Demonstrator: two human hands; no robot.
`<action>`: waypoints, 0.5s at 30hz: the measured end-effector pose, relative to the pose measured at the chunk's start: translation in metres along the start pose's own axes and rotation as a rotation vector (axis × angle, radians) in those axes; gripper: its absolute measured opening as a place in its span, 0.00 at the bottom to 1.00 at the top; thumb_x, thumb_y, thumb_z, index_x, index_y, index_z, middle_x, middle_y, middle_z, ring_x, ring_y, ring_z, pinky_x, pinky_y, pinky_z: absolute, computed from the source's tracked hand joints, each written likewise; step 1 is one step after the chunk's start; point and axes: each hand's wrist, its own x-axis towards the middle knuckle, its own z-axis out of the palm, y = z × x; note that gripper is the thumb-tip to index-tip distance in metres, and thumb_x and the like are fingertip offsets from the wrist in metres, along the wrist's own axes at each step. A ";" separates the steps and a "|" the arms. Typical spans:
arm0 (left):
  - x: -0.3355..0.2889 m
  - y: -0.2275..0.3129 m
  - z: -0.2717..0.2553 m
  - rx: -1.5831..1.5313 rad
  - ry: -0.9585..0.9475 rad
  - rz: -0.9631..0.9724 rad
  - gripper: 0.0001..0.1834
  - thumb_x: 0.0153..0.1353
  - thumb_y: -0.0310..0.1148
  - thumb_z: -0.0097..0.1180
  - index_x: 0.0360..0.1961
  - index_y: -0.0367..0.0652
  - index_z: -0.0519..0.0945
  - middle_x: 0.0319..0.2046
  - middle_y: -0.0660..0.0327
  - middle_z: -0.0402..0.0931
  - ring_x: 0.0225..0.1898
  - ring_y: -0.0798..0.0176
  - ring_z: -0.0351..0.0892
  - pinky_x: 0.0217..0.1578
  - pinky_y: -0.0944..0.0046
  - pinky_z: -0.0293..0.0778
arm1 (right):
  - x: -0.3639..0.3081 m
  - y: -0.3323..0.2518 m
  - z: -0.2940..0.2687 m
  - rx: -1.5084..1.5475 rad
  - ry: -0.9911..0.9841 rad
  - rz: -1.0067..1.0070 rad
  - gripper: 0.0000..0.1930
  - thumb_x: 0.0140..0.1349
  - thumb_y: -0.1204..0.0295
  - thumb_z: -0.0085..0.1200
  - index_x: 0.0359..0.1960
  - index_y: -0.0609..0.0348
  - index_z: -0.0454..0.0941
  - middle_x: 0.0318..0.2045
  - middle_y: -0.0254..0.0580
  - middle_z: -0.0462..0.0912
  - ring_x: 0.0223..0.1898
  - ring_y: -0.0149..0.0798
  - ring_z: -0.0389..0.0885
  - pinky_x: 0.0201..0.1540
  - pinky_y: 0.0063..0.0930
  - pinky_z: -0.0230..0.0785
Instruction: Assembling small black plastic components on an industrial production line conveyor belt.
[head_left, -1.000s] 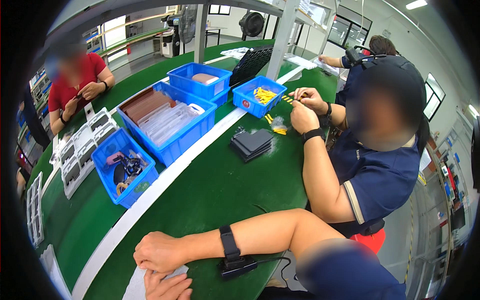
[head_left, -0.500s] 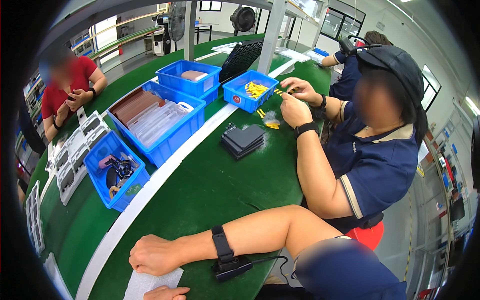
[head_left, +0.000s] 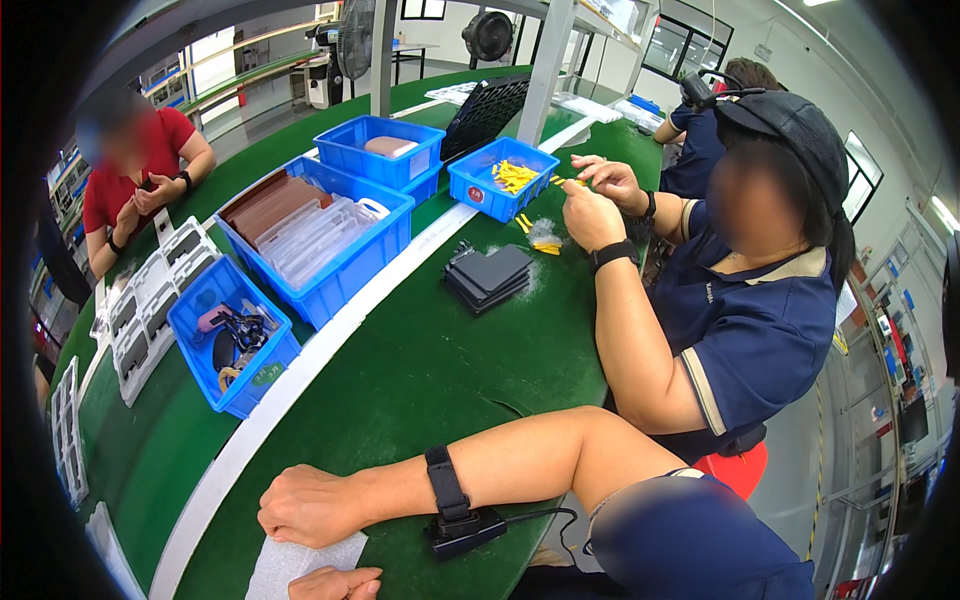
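A thin white sheet (head_left: pixel 290 565), like foam or soft wrap, lies at the near edge of the green table. My right hand (head_left: pixel 315 505) is closed at its far edge, knuckles up; the fingertips are hidden beneath the hand. Lower down, my left hand (head_left: pixel 335 584) is pressed onto the same sheet with its thumb side showing, and the picture's lower edge cuts off the rest. Both hands appear to grip the sheet; anything under or inside it is hidden. A black strap (head_left: pixel 446 480) with a small black cabled device (head_left: pixel 468 533) sits on my right forearm.
Ahead lie stacked dark flat cases (head_left: pixel 488 275). Blue bins hold brown and clear pieces (head_left: pixel 355 275), small black parts (head_left: pixel 240 405) and yellow strips (head_left: pixel 488 205). A co-worker (head_left: pixel 760 290) at right handles yellow-black strips; another (head_left: pixel 150 165) sits far left. White trays (head_left: pixel 150 350) stand left.
My hands stay almost in place on the white sheet. The co-worker at right has shifted the fingers and the strip slightly.
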 end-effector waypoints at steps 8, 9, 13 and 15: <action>-0.002 0.001 0.001 0.044 -0.003 0.035 0.06 0.53 0.26 0.59 0.32 0.37 0.81 0.21 0.56 0.77 0.20 0.62 0.73 0.23 0.66 0.69 | -0.002 -0.002 0.001 -0.009 -0.011 0.007 0.03 0.41 0.75 0.55 0.18 0.60 0.80 0.18 0.47 0.79 0.23 0.51 0.78 0.26 0.41 0.68; -0.002 0.001 0.001 0.046 -0.001 0.042 0.06 0.52 0.26 0.59 0.32 0.37 0.82 0.21 0.56 0.77 0.20 0.62 0.73 0.23 0.66 0.69 | -0.002 -0.003 0.001 -0.014 -0.013 0.005 0.03 0.41 0.75 0.55 0.18 0.60 0.80 0.18 0.47 0.79 0.23 0.50 0.78 0.26 0.41 0.68; -0.001 0.002 0.000 0.050 -0.001 0.037 0.06 0.52 0.26 0.60 0.32 0.37 0.81 0.21 0.56 0.77 0.20 0.62 0.73 0.23 0.66 0.69 | -0.002 -0.003 -0.001 -0.028 -0.029 0.025 0.03 0.41 0.75 0.55 0.18 0.60 0.80 0.18 0.47 0.79 0.24 0.50 0.78 0.27 0.41 0.69; -0.001 0.003 0.000 0.052 -0.019 0.009 0.06 0.52 0.25 0.60 0.32 0.37 0.82 0.22 0.55 0.77 0.20 0.61 0.74 0.23 0.66 0.69 | -0.002 0.000 -0.001 -0.030 -0.084 -0.001 0.04 0.46 0.74 0.55 0.20 0.61 0.79 0.19 0.45 0.77 0.24 0.50 0.77 0.26 0.41 0.68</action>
